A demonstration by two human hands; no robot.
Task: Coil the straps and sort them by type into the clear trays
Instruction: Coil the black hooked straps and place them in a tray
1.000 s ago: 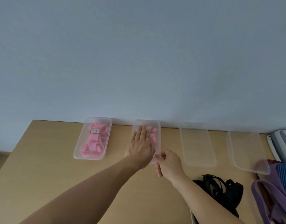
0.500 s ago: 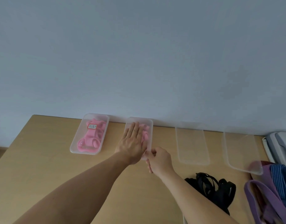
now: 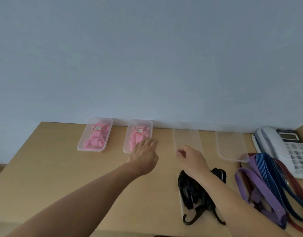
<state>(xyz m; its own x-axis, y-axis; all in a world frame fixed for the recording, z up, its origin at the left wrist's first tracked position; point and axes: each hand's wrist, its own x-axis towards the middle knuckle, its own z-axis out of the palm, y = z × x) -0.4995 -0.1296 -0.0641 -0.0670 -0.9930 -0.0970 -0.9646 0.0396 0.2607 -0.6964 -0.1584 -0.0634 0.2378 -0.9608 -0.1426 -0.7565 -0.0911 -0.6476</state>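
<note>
A light wooden table (image 3: 53,168) stands against a plain pale blue-grey wall (image 3: 147,57), and four clear rectangular plastic trays sit in a row along its far edge. The leftmost clear tray (image 3: 80,146) holds coiled pink straps (image 3: 97,137) with a small red-bordered white label (image 3: 97,128) on top. The second clear tray (image 3: 140,122), just to its right, holds more coiled pink straps (image 3: 138,135) under a similar label (image 3: 138,130). The third clear tray (image 3: 185,135) and the fourth clear tray (image 3: 231,144) follow, each a little apart from the one before.

The person's left hand (image 3: 144,157) reaches over the near right corner of the second tray, palm down, its straight fingers (image 3: 151,141) lying close together. They are blurred, and I cannot tell whether they touch the tray. The right hand (image 3: 191,158) is at the near end of the third tray, fingers curled in and thumb close to the forefinger. I cannot tell whether it pinches anything.

Under the right forearm lies a tangled heap of black straps with dark hooks (image 3: 188,189). Further right, a wide purple strap (image 3: 255,185), a blue striped strap (image 3: 270,168) and a dark red strap (image 3: 292,182) lie in loose loops, overlapping one another, just beside a white desk telephone (image 3: 275,144). The near corner of the fourth tray overlaps the purple strap.
</note>
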